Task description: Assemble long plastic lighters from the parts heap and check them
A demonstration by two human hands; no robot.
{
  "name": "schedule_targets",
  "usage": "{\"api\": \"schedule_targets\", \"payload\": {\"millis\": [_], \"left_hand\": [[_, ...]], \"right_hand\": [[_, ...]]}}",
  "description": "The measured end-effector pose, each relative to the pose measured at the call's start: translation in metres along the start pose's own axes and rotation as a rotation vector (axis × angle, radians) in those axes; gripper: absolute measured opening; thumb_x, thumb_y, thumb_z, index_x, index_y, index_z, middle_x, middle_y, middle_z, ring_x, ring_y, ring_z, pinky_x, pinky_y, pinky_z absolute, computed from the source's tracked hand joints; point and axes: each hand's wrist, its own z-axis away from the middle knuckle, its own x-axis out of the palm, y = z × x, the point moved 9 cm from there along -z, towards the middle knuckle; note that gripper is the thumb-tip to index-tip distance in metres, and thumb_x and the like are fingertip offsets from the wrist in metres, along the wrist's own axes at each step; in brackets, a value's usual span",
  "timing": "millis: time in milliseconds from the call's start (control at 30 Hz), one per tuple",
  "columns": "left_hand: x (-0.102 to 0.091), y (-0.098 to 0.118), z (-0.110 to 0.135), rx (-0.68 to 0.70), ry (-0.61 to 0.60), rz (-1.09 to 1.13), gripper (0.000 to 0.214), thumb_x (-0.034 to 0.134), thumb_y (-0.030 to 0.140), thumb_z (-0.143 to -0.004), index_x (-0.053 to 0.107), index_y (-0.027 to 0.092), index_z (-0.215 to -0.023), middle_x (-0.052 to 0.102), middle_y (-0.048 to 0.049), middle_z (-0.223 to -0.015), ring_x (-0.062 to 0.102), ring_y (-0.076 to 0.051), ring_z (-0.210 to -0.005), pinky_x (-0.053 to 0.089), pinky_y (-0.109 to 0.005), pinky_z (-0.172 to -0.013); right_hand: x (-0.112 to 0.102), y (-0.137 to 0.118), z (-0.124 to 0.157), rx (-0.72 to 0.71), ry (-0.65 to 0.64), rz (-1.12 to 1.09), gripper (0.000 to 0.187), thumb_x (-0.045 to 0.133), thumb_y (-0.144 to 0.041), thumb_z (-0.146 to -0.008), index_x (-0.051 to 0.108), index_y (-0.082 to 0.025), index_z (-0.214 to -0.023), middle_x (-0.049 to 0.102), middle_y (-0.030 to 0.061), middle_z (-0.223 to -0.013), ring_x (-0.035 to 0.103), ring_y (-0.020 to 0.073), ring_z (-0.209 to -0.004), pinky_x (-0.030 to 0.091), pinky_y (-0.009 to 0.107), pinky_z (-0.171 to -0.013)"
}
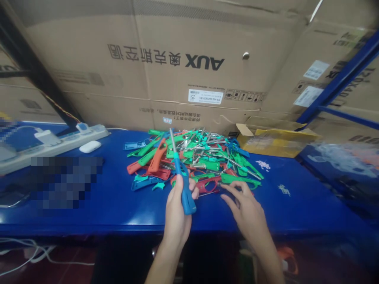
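Head view, blue lighter (187, 195): in L hand (175, 205), fingers wrapped round lower end, thumb along it — low grip leaves metal rod (172, 140) free, aimed 11 o'clock.
Parts pile (204, 163): 12 o'clock from hands, prob. for short reach.
R hand (248, 205): thumb & forefinger parted, beside red casing (202, 187) at pile's 6 o'clock edge — can't tell if tips touch.
Yellow box (272, 145): 2 o'clock, prob. kept handy.

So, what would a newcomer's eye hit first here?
Probably the jumbled heap of green, red and blue parts in the middle of the blue table. Next, the blue stick lighter held in the left hand in front of it, metal tip pointing away. Behind rises cardboard with upside-down AUX lettering.
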Motion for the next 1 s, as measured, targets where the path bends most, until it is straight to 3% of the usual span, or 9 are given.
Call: {"api": "schedule_targets", "payload": {"millis": [100,233,333,433,533,667,800,1000], "left_hand": [[0.003,-0.002,0.0,-0.034,-0.033,0.022,0.032,0.064,0.046,-0.097,0.055,0.016,-0.088,0.047,0.0006,-0.076,0.042,-0.01,-0.061,0.039,-0.023,-0.058],[0.003,0.0,0.001,-0.025,-0.041,0.054,0.03,0.064,0.045,-0.097,0.06,0.015,-0.097,0.045,0.0017,-0.073,0.04,-0.009,-0.059,0.036,-0.023,-0.055],[0.004,0.001,0.003,-0.035,-0.048,0.076,0.028,0.064,0.042,-0.097,0.061,0.015,-0.104,0.043,0.0024,-0.072,0.039,-0.009,-0.058,0.035,-0.022,-0.054],[0.007,-0.002,0.004,-0.073,-0.07,0.089,0.024,0.061,0.04,-0.1,0.06,0.016,-0.099,0.042,0.0028,-0.071,0.038,-0.009,-0.056,0.034,-0.021,-0.053],[0.007,-0.003,0.005,-0.098,-0.068,0.081,0.025,0.058,0.038,-0.101,0.06,0.014,-0.097,0.041,0.0029,-0.071,0.036,-0.008,-0.055,0.032,-0.02,-0.05],[0.003,-0.004,0.004,-0.122,-0.029,0.098,0.024,0.061,0.037,-0.1,0.061,0.013,-0.105,0.037,0.0045,-0.072,0.03,-0.006,-0.055,0.029,-0.017,-0.046],[0.0,-0.005,0.003,-0.139,0.009,0.113,0.03,0.065,0.037,-0.097,0.06,0.014,-0.115,0.036,0.005,-0.073,0.029,-0.006,-0.055,0.028,-0.015,-0.043],[0.0,-0.006,0.002,-0.143,0.017,0.106,0.03,0.067,0.037,-0.095,0.062,0.013,-0.112,0.036,0.005,-0.073,0.029,-0.006,-0.055,0.029,-0.014,-0.042]], "right_hand": [[0.0,0.0,-0.007,-0.01,-0.073,-0.053,0.022,0.061,-0.042,-0.093,0.078,-0.032,-0.102,0.063,0.0045,-0.105,0.061,0.0162,-0.067,0.05,0.031,-0.062],[-0.022,0.017,0.0,0.044,-0.072,-0.376,0.022,0.071,-0.046,-0.084,0.077,-0.026,-0.089,0.069,0.0066,-0.104,0.062,0.0167,-0.071,0.052,0.029,-0.062],[-0.044,0.038,0.015,0.231,0.127,-0.645,0.027,0.078,-0.046,-0.079,0.074,-0.022,-0.092,0.074,0.0082,-0.098,0.059,0.0137,-0.057,0.049,0.028,-0.051],[-0.055,0.034,0.027,0.275,0.423,-0.965,0.022,0.079,-0.036,-0.082,0.067,-0.021,-0.092,0.075,0.0086,-0.098,0.061,0.0133,-0.058,0.049,0.027,-0.049],[-0.043,0.009,0.026,0.23,0.534,-1.204,0.016,0.071,-0.029,-0.09,0.06,-0.023,-0.099,0.074,0.0047,-0.087,0.065,0.015,-0.06,0.047,0.024,-0.046],[-0.011,-0.023,0.015,0.185,0.446,-1.32,0.01,0.061,-0.03,-0.097,0.056,-0.025,-0.104,0.065,-0.0033,-0.071,0.058,0.0123,-0.052,0.043,0.022,-0.044],[0.013,-0.033,0.013,0.201,0.329,-1.285,0.013,0.058,-0.035,-0.1,0.054,-0.026,-0.108,0.065,-0.0025,-0.078,0.06,0.0116,-0.056,0.044,0.022,-0.046],[0.018,-0.031,0.014,0.201,0.296,-1.277,0.012,0.056,-0.036,-0.102,0.053,-0.026,-0.108,0.065,-0.0021,-0.081,0.062,0.0119,-0.058,0.043,0.022,-0.048]]}}
